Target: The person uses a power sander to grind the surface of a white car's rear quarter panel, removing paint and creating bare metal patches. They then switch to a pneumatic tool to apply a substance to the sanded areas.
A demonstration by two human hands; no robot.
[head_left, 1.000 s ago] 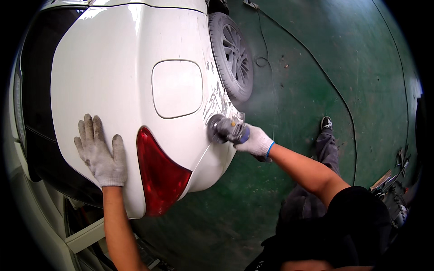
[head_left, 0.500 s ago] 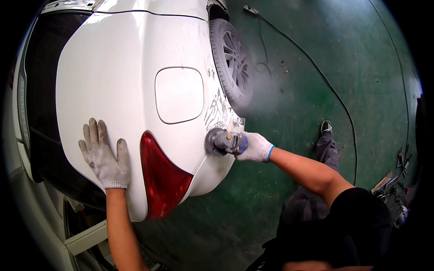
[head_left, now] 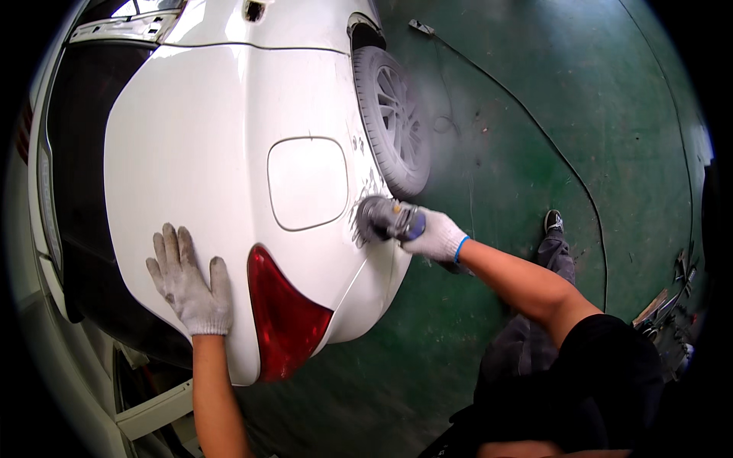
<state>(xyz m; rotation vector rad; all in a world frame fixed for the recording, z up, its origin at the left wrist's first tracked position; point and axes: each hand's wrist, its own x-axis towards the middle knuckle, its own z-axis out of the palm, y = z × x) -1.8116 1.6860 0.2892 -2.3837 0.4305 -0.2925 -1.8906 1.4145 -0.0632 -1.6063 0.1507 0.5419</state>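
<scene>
Green floor (head_left: 519, 145), smooth and specked with grit, runs alongside a white car body (head_left: 183, 145). Dark cable (head_left: 542, 126) curves across the floor, and loose tools (head_left: 672, 309) lie toward its right-hand edge.

Glossy painted metal makes up most of the car body, broken by a rounded-square fuel flap (head_left: 308, 183) outlined by a thin seam. Near its rear corner sits a red tail lamp (head_left: 282, 324), shiny and tapering to a rounded point. Along the side edge stands a wheel (head_left: 393, 122) with a multi-spoke rim, its tyre matt and powdery grey; pale haze hangs beside it. Grey scuffed patches (head_left: 369, 185) with ragged outlines mark the paint next to the wheel arch.

A grey power tool (head_left: 389, 219) with a round disc head is at the side edge of the car body, between the fuel flap and the tail lamp, its disc against the panel. The right hand (head_left: 435, 235), in a white knit glove with a blue cuff edge, grips its body. The left hand (head_left: 193, 288), in a soiled knit glove, lies flat on the paint, fingers spread.

Lettering shows on a strip (head_left: 47, 202) beside the dark glass (head_left: 84, 130), faint and blurred.
</scene>
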